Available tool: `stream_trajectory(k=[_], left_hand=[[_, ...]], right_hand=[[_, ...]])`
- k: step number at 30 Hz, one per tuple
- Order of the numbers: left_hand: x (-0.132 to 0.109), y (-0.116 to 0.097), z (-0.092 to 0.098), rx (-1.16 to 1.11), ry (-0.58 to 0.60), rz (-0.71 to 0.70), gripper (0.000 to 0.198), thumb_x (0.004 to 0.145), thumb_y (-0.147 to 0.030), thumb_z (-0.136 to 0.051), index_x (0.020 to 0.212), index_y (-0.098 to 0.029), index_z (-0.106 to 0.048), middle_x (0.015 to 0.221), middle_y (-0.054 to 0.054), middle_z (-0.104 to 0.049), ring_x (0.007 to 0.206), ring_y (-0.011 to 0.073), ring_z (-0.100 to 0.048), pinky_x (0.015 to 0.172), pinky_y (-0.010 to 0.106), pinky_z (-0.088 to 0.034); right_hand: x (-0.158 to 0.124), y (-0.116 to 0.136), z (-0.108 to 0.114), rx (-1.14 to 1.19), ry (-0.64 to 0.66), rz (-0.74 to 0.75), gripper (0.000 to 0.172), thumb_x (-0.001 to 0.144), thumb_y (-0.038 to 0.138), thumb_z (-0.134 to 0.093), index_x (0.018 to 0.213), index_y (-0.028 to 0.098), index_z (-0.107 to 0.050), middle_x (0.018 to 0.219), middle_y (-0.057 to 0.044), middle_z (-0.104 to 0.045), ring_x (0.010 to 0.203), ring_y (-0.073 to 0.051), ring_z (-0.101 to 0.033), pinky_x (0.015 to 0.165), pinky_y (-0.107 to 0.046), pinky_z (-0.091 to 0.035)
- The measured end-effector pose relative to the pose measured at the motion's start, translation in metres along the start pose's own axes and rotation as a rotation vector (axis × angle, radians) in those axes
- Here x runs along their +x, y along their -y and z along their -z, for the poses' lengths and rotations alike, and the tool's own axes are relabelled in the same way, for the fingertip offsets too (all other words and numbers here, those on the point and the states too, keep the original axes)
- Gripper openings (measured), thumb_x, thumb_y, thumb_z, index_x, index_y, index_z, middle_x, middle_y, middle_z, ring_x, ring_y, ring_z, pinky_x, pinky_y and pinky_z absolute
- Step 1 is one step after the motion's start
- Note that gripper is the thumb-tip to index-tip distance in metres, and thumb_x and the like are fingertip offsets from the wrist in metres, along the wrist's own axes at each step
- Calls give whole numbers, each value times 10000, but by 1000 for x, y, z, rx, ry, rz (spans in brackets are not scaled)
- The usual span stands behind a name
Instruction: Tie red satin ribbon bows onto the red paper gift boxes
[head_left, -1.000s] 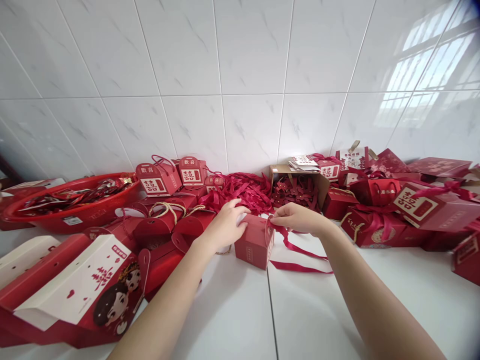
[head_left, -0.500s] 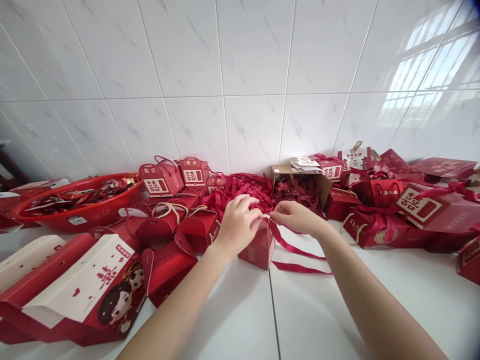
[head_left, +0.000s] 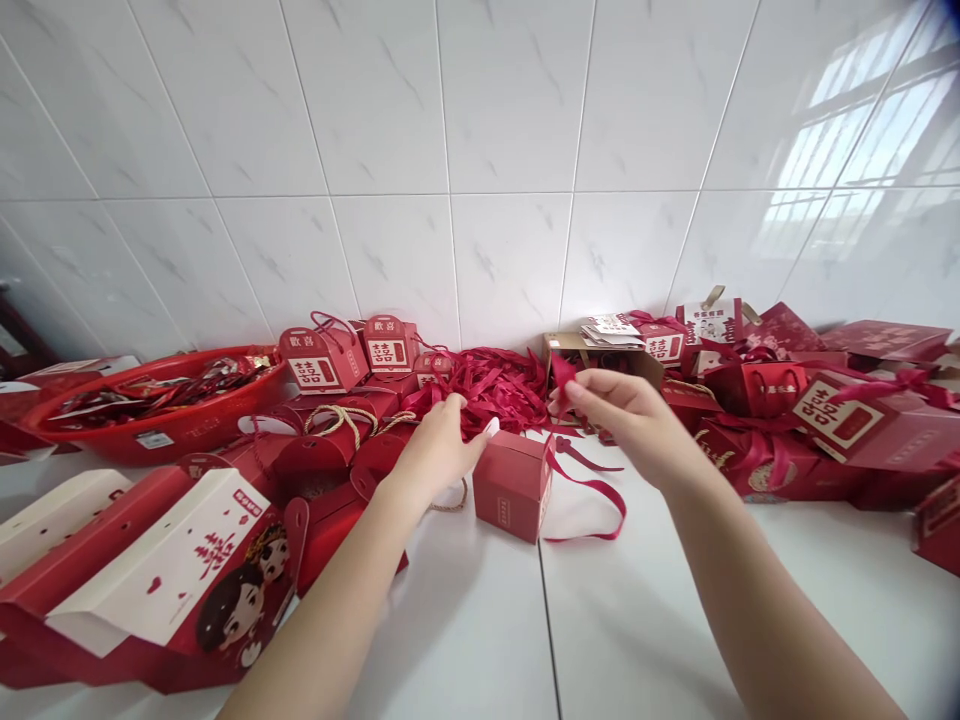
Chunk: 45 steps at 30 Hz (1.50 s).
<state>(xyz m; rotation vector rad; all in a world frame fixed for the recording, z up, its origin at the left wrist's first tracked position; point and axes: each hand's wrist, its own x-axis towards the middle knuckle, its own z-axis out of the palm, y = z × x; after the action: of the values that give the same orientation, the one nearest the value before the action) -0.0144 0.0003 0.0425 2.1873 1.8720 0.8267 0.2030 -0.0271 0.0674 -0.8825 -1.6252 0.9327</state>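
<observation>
A small red gift box [head_left: 510,485] with a peaked top stands on the white surface before me. Dark red ribbon [head_left: 622,510] loops out from its right side and lies curved on the surface. My right hand [head_left: 626,415], above and right of the box, pinches a piece of red ribbon between thumb and fingers. Just left of the box is my left hand [head_left: 435,445], thumb apart from the fingers; its fingertips are partly hidden. Something small and white shows at that thumb's tip. A dark red flower-ended strip [head_left: 592,458] lies behind the ribbon loop.
Behind the hands lies a heap of red ribbon [head_left: 510,385] beside an open cardboard box [head_left: 652,370]. Red gift boxes crowd the left [head_left: 322,365] and right [head_left: 862,410]. A red basin [head_left: 217,430] stands far left, and a tiled wall [head_left: 510,260] rises behind.
Both hands have come off the box top: the left moved left, the right up and slightly right with ribbon in it. The trailing ribbon has changed from straight strands to a loop.
</observation>
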Motion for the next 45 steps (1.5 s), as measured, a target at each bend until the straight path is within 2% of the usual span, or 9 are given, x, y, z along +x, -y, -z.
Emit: stream_trajectory(k=[4,10,16,22,26,30,34,38,45], left_hand=[[3,4,-4,96,151,31,393,859,-542,-420,865,-187,-590,839,87,-693,716,227,-647,543,280,-434],[3,-3,-26,162,162,-14,432,871,-543,-379,791,-179,-597,825,125,-692,726,275,-653,554,309,-428],[2,-7,-42,187,146,-52,349,852,-508,-456,824,-194,-606,822,119,-690,829,308,-655,684,361,-457],[1,-5,-38,51,174,-66,284,842,-458,-489,808,-200,-604,819,92,-702,764,272,-661,612,321,-457],[6,2,-23,-188,225,-34,309,845,-459,-493,977,-198,-591,878,70,-710,715,203,-663,585,269,-475],[11,7,-11,-510,373,96,316,771,-361,-613,1012,-157,-587,838,79,-709,633,188,-658,566,277,-501],[10,5,-7,-558,407,97,222,786,-255,-589,980,-149,-604,795,56,-700,605,153,-649,613,279,-521],[8,1,-4,-609,482,108,244,781,-204,-588,1015,-138,-607,766,37,-686,571,137,-640,608,278,-526],[6,0,-4,-641,529,72,278,768,-214,-609,1033,-131,-617,817,42,-688,599,128,-640,639,272,-525]], right_hand=[[-22,23,15,63,-63,206,197,867,395,-565,826,227,-660,812,-33,-628,813,-183,-582,712,-303,-476],[-30,32,22,106,-37,269,160,864,332,-574,756,239,-647,796,-20,-613,859,-189,-583,751,-315,-478],[-4,4,-11,259,-242,127,182,854,346,-535,770,206,-616,795,-25,-630,811,-172,-594,799,-311,-460],[23,-57,-43,481,-126,-124,207,740,366,-623,660,185,-565,670,-9,-601,685,-145,-572,721,-270,-446],[30,-81,-50,508,-117,-235,209,663,358,-611,591,176,-536,617,-5,-566,592,-132,-533,616,-270,-444],[29,-84,-52,438,-114,-292,187,643,305,-584,528,171,-523,563,11,-538,518,-99,-479,531,-237,-394],[27,-80,-50,318,-42,-356,179,636,255,-577,489,156,-551,510,2,-543,451,-87,-437,453,-232,-322],[25,-77,-47,235,9,-379,182,645,242,-566,490,148,-574,549,-21,-578,524,-114,-515,508,-234,-371],[25,-76,-46,147,85,-398,179,661,238,-543,514,146,-587,585,-35,-600,544,-120,-523,574,-250,-420]])
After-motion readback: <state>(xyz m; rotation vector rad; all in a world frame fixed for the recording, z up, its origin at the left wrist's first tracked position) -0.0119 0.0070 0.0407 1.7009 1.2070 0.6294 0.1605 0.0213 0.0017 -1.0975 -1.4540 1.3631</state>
